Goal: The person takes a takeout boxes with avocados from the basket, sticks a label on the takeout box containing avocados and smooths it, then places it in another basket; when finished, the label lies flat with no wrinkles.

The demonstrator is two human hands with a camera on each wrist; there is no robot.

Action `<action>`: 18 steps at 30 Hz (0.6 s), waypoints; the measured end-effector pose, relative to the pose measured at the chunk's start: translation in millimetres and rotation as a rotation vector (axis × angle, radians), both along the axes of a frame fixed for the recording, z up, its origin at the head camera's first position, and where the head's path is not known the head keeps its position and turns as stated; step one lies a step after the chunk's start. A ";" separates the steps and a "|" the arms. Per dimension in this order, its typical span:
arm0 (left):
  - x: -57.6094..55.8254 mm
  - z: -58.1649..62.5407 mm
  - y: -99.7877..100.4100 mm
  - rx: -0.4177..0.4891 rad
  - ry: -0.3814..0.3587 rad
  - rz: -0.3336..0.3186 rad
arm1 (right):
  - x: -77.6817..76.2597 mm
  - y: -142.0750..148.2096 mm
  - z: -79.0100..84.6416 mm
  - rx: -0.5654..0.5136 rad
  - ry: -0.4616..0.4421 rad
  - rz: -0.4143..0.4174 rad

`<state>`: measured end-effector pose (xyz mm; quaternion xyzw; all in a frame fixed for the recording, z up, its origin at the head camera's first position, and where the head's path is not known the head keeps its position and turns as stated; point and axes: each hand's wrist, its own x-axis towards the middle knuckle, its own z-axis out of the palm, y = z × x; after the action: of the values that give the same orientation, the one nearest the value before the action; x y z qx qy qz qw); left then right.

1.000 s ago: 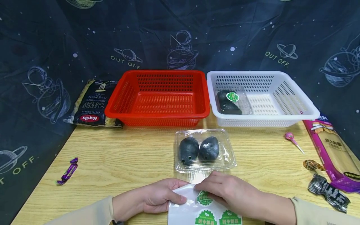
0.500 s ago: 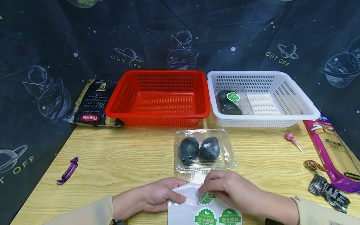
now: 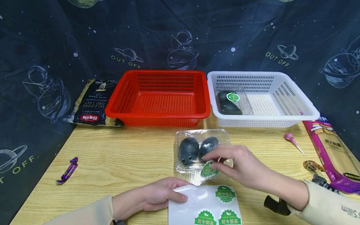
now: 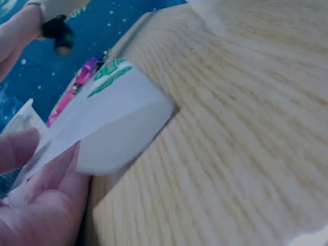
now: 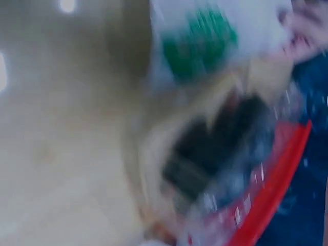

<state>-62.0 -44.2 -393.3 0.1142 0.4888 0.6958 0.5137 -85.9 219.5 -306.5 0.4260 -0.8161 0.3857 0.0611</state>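
My left hand (image 3: pixel 160 195) holds a white sheet of green stickers (image 3: pixel 201 203) by its left edge, thumb on top. Between thumb and fingers of my right hand (image 3: pixel 243 165), a single green sticker (image 3: pixel 208 169) is pinched, lifted off the sheet. That hand is over the front right part of a clear plastic box (image 3: pixel 178 167), overlapping it in the head view. Inside the box lie two dark egg-shaped things (image 3: pixel 189 149), the right one partly hidden by my fingers. The left wrist view shows the sheet's bent edge (image 4: pixel 123 138) near the table; the right wrist view is blurred.
A red basket (image 3: pixel 157 115) and a white basket (image 3: pixel 267 117) stand at the back; the white one holds another clear box with a green sticker (image 3: pixel 232 97). Pasta bag (image 3: pixel 91 106) at left, purple candy (image 3: pixel 67 171), lollipop (image 3: pixel 289 136) and magenta package (image 3: pixel 329 150) at right.
My right hand has peeled the sticker from the sheet and carried it up and away to the front of the clear box. My left hand stays in place with the sheet.
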 end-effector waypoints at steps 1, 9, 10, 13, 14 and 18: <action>-0.6 0.9 -0.4 -0.018 0.012 0.011 | -6.1 1.4 4.5 0.006 -0.036 -0.047; -7.2 16.7 -6.3 -0.296 0.373 0.084 | -55.1 2.0 13.6 0.124 -0.361 -0.231; -8.8 19.3 -7.3 -0.317 0.411 0.087 | -58.7 0.5 12.5 0.133 -0.382 -0.227; -13.5 28.0 -11.1 -0.368 0.493 0.096 | -66.5 -5.4 9.7 0.170 -0.420 -0.217; -15.3 31.3 -12.9 -0.386 0.518 0.101 | -68.3 -7.4 9.1 0.184 -0.422 -0.212; -24.4 46.2 -22.2 -0.556 0.708 0.104 | -73.2 -14.0 8.3 0.245 -0.401 -0.210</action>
<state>-86.5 -66.3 -347.0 0.1778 0.8078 0.4811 0.2904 -159.0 205.5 -298.2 0.2580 -0.8923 0.3524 -0.1144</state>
